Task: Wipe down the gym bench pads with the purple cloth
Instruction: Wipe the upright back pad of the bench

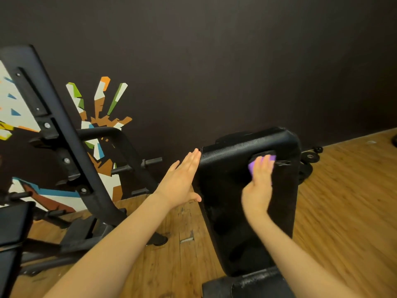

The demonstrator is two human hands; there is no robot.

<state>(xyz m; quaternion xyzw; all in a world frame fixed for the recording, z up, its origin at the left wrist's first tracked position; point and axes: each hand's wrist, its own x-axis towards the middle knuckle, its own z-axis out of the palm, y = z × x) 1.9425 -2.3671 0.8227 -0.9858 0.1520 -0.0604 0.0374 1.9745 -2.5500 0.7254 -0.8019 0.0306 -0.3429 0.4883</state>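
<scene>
A black back pad (227, 190) of a gym bench slopes up away from me, with the seat pad (257, 282) at the bottom edge of the view. My right hand (258, 183) presses a purple cloth (253, 165) flat against the upper part of the back pad; only the cloth's far edge shows past my fingers. My left hand (182, 181) lies with straight fingers along the pad's left edge, fingertips near its top left corner, holding nothing.
Another black bench frame (71, 151) with pegs stands at the left, in front of a dark wall with a coloured mural (101, 117). Wooden floor (343, 201) spreads right and between the benches. Small wheels (311, 157) sit behind the pad.
</scene>
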